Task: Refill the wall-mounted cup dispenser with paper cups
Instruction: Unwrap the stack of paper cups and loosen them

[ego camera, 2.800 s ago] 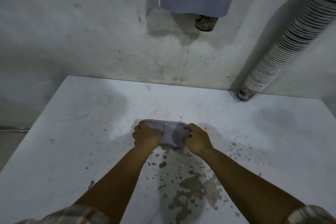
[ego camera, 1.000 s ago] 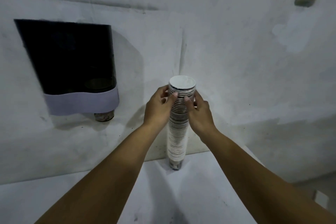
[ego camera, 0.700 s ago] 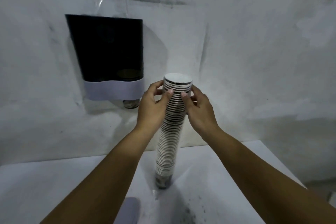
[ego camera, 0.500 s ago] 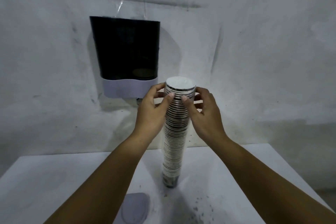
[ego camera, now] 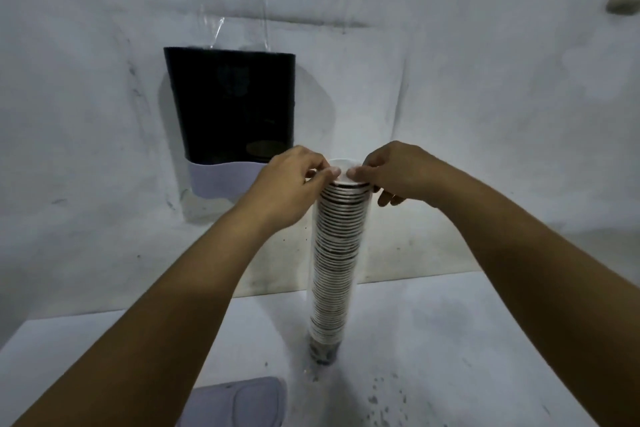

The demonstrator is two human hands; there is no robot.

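Head view: tall stack of paper cups (ego camera: 334, 263) stands upright on the white tabletop (ego camera: 450, 340), base down near the wall, looks wrapped in a clear sleeve. Left hand (ego camera: 291, 184) and right hand (ego camera: 398, 173) meet at the stack's top, one either side, fingertips pinching at the top rim; both closed on it. Dark cup dispenser (ego camera: 232, 114) with pale lower band hangs on the wall (ego camera: 485, 80), up and left of the stack, just behind the left hand, apart from the cups. Pale lid (ego camera: 239, 402) lies on the tabletop at bottom edge.
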